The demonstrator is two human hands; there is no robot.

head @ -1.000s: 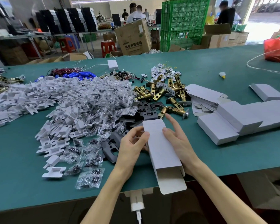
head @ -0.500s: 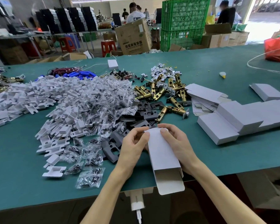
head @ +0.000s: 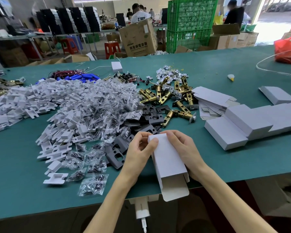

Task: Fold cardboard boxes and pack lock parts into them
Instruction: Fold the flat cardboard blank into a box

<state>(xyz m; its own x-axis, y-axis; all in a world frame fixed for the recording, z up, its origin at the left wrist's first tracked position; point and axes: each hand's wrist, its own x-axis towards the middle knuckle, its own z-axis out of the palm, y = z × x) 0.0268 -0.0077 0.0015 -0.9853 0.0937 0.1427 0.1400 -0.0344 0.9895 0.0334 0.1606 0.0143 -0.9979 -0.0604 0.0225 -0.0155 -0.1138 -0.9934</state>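
A long white cardboard box [head: 168, 162] lies in front of me on the green table [head: 225, 167], its near end open with the flap hanging over the edge. My left hand [head: 139, 148] grips the far left corner, thumb on top. My right hand [head: 183, 147] holds the right side, fingers curled over the folded far end. Brass latch bolts [head: 176, 113] and black strike plates [head: 118, 150] lie just beyond the box. Small bags of screws [head: 92, 184] and white plastic inserts [head: 55, 179] spread to the left.
Folded white boxes [head: 238, 126] are stacked at the right, with flat box blanks [head: 210, 98] behind them. Blue parts and wires [head: 81, 76] lie at the back left. A red bag [head: 287, 49] sits far right. A white charger [head: 141, 209] hangs below the table edge.
The far flap, standing out straight a second ago, is now folded down and closed. Both hands have slid to the far end and curled over it.
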